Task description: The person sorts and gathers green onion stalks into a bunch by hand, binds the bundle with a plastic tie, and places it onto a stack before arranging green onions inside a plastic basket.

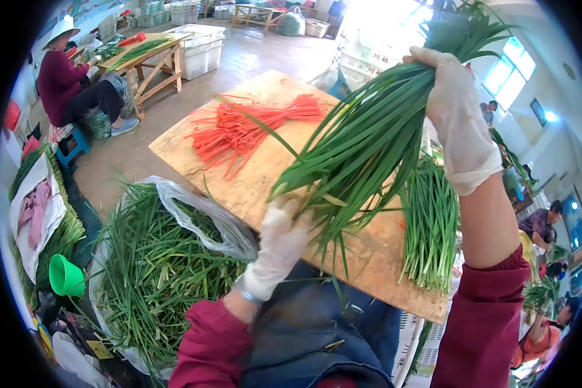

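My right hand (443,107), in a pale thin glove, is closed around a large bunch of garlic chives (368,129), held up over the wooden table. The long green leaves hang down to the left, and a few yellowish ones show among them. At the lower ends of the leaves is my left hand (281,242), also gloved, its fingers curled on some of them. On the table (239,171) lies a heap of red ties (252,126), gathered at one end. A second bunch of chives (431,226) rests along the table's right side.
Left of my knees stands a plastic bag (204,216) full of loose leaves (155,271). A green cup (66,276) is further left. A person in a white hat (68,84) sits at another table (142,55). White crates (197,52) stand behind; more people (546,223) are at right.
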A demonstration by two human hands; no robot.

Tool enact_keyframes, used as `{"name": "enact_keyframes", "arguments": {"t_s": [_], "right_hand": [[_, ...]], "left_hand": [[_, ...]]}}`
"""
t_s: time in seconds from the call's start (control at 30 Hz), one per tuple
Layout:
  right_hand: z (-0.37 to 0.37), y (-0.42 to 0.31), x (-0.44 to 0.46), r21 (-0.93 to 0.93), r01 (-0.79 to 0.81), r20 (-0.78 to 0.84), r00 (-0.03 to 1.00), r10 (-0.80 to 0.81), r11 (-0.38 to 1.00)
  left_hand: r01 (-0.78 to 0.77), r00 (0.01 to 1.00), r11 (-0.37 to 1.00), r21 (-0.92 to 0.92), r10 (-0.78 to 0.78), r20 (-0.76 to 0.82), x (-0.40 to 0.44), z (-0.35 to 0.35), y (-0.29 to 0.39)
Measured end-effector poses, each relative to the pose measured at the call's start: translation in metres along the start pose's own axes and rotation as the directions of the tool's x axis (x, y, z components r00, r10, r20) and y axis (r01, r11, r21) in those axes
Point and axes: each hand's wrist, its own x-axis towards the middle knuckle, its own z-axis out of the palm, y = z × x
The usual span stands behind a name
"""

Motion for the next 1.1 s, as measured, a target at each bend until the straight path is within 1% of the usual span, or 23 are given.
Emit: {"name": "enact_keyframes", "arguments": {"t_s": [0.1, 0.17, 0.23, 0.27, 0.3, 0.33, 0.4, 0.43, 0.47, 0.57, 0.6, 0.7, 0.77, 0.8, 0.83, 0.87, 0.9, 0.93, 0.97, 1.0, 1.03, 1.07, 1.1], "right_hand": [[0.003, -0.007, -0.017, 0.147, -0.143, 0.086, 0.988, 0.131, 0.979], [-0.001, 0.005, -0.01, 0.229, -0.308, 0.236, 0.938, 0.254, 0.923], [0.0, 0.032, -0.023, 0.218, -0.341, 0.217, 0.93, 0.296, 0.914], [-0.01, 0.059, -0.013, 0.269, -0.481, 0.336, 0.859, 0.386, 0.835], [-0.011, 0.085, -0.015, 0.326, -0.504, 0.229, 0.863, 0.451, 0.799], [-0.015, 0.108, -0.025, 0.369, -0.563, 0.326, 0.824, 0.464, 0.74], [-0.035, 0.169, -0.014, 0.331, -0.601, 0.252, 0.799, 0.546, 0.727], [-0.034, 0.178, -0.029, 0.399, -0.595, 0.148, 0.793, 0.591, 0.698], [-0.038, 0.186, -0.035, 0.394, -0.567, 0.068, 0.803, 0.592, 0.723], [-0.053, 0.203, -0.041, 0.369, -0.5, -0.129, 0.808, 0.576, 0.784], [-0.057, 0.206, -0.041, 0.363, -0.49, -0.155, 0.807, 0.57, 0.793], [-0.076, 0.219, -0.033, 0.332, -0.483, -0.164, 0.816, 0.554, 0.81], [-0.082, 0.227, -0.025, 0.287, -0.507, -0.166, 0.81, 0.563, 0.813], [-0.081, 0.232, -0.02, 0.21, -0.52, -0.214, 0.802, 0.558, 0.828], [-0.084, 0.24, -0.014, 0.241, -0.539, -0.205, 0.784, 0.586, 0.807], [-0.09, 0.25, -0.007, 0.274, -0.555, -0.196, 0.767, 0.611, 0.785], [-0.097, 0.261, 0.002, 0.31, -0.565, -0.187, 0.752, 0.632, 0.765], [-0.111, 0.279, 0.014, 0.282, -0.578, -0.144, 0.764, 0.629, 0.766], [-0.119, 0.286, 0.017, 0.272, -0.583, -0.141, 0.763, 0.631, 0.766], [-0.124, 0.292, 0.02, 0.262, -0.587, -0.131, 0.765, 0.631, 0.766], [-0.121, 0.286, 0.016, 0.261, -0.59, -0.158, 0.754, 0.637, 0.764], [-0.114, 0.276, 0.01, 0.261, -0.593, -0.186, 0.743, 0.643, 0.761], [-0.11, 0.267, 0.002, 0.155, -0.589, -0.195, 0.769, 0.609, 0.793]], "left_hand": [[0.209, 0.977, 0.973, -0.102, -0.212, -0.013, 0.004, -0.067, 0.039], [0.238, 0.97, 0.949, -0.206, -0.244, -0.001, -0.001, -0.108, 0.047], [0.41, 0.901, 0.852, -0.326, -0.433, 0.001, -0.01, -0.14, 0.059], [0.444, 0.889, 0.849, -0.285, -0.457, 0.024, -0.016, -0.151, 0.059], [0.479, 0.874, 0.843, -0.244, -0.483, 0.047, -0.021, -0.162, 0.059], [0.514, 0.856, 0.833, -0.203, -0.511, 0.073, -0.026, -0.169, 0.059], [0.563, 0.826, 0.813, -0.144, -0.557, 0.088, -0.036, -0.171, 0.05], [0.564, 0.824, 0.82, -0.098, -0.554, 0.118, -0.039, -0.172, 0.046], [0.54, 0.842, 0.818, -0.2, -0.525, 0.124, -0.044, -0.169, 0.04], [0.612, 0.772, 0.585, -0.532, -0.589, 0.241, -0.052, -0.176, 0.022], [0.651, 0.744, 0.541, -0.533, -0.593, 0.308, -0.052, -0.185, 0.024], [0.576, 0.804, 0.747, -0.331, -0.591, 0.065, -0.066, -0.234, 0.023], [0.6, 0.76, 0.778, -0.185, -0.627, -0.171, -0.082, -0.277, 0.016], [0.759, 0.645, 0.642, 0.107, -0.72, -0.255, -0.092, -0.311, 0.008], [0.627, 0.762, 0.505, 0.593, -0.554, -0.334, -0.105, -0.312, 0.004], [0.374, 0.881, 0.177, 0.911, -0.374, -0.289, -0.119, -0.312, -0.004], [0.071, 0.964, -0.245, 0.967, -0.233, -0.13, -0.124, -0.311, -0.009], [0.308, 0.872, -0.034, 0.951, -0.391, -0.296, -0.118, -0.281, 0.005], [0.162, 0.968, 0.3, 0.94, -0.235, -0.092, -0.117, -0.255, 0.019], [0.08, 0.988, 0.551, 0.831, -0.152, 0.006, -0.114, -0.22, 0.034], [0.002, 0.983, 0.709, 0.706, -0.132, 0.13, -0.115, -0.194, 0.042], [-0.121, 0.963, 0.793, 0.598, -0.053, 0.265, -0.117, -0.17, 0.04], [-0.207, 0.944, 0.83, 0.518, 0.03, 0.329, -0.111, -0.147, 0.044]]}}
